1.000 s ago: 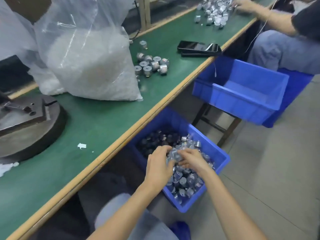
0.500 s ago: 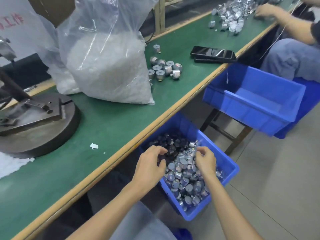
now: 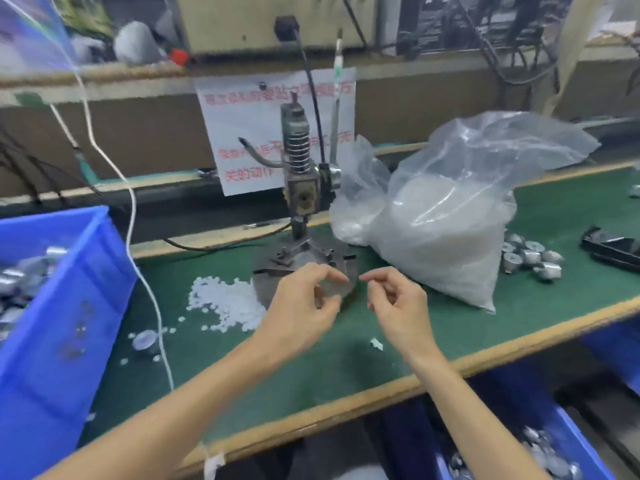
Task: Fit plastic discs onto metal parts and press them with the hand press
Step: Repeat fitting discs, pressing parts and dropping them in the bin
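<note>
Our left hand point(image 3: 304, 306) has its fingers point(image 3: 325, 270) and thumb curled round a small round silvery metal part point(image 3: 333, 289). It's badly blurred, but it's held just in front of the press base. Our right hand point(image 3: 398, 303) is just beside it, not touching. Its fingers are curled in with the index and thumb tips close together, and honestly we can't tell if anything's pinched in there.

Both hands hang over the green bench mat point(image 3: 346, 362). Right behind them stands the dark metal hand press point(image 3: 300, 188), with a coil spring up top and a round base. A loose heap of small white plastic discs point(image 3: 225, 303) lies against the base's left side.

To the right of the press slumps a big clear plastic bag point(image 3: 446, 230) full of white pieces, with a cluster of silvery metal cylinders point(image 3: 530, 258) past it.

At far left there's a blue plastic bin point(image 3: 69, 306) holding more metal parts. Another blue bin point(image 3: 561, 427) sits below the bench edge at lower right. A white paper sign with red characters point(image 3: 249, 133) hangs behind the press.
</note>
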`<state>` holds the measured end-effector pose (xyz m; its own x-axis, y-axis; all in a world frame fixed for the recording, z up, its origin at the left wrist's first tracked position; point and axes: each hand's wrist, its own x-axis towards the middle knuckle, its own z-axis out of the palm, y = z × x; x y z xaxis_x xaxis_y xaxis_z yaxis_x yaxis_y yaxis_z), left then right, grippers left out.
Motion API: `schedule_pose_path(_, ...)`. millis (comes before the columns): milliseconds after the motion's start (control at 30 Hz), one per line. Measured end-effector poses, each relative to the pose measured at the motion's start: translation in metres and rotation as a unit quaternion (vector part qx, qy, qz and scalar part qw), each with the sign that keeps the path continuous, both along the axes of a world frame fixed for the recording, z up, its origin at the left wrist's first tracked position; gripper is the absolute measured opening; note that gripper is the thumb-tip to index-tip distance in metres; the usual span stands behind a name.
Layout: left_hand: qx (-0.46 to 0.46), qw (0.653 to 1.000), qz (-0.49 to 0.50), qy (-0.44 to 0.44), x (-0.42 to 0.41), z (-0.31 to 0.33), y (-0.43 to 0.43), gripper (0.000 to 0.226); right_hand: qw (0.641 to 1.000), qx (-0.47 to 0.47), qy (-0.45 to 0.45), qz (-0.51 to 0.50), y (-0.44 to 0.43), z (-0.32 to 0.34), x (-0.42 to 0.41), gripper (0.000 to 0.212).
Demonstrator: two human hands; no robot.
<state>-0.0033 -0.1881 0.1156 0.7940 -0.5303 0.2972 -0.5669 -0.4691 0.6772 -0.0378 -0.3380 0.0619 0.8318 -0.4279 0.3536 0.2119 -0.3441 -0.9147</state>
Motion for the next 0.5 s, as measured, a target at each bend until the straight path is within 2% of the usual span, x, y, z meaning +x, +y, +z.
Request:
schedule_pose_path(133,0.075,0.993,0.089,-0.010,0.032,0.037,0.080,0.033,0.988,-0.084,-0.015,0.126,0.077,0.038,0.049,0.032)
schedule_pose_path(333,0.121,0.960,0.251,-0.027,0.051,0.067,0.219,0.038,0.935,-0.194,-0.070,0.289,0.212,0.084,0.096,0.016)
schedule_pose_path(433,0.147,0.946,0.288,0.014,0.052,0.060,0.274,0.030,0.909,-0.229,-0.070,0.341,0.278,0.096,0.113,0.017)
schedule_pose_path(500,0.198,0.935,0.287,0.059,0.052,0.051,0.305,0.019,0.868,-0.294,-0.037,0.398,0.319,0.098,0.122,0.017)
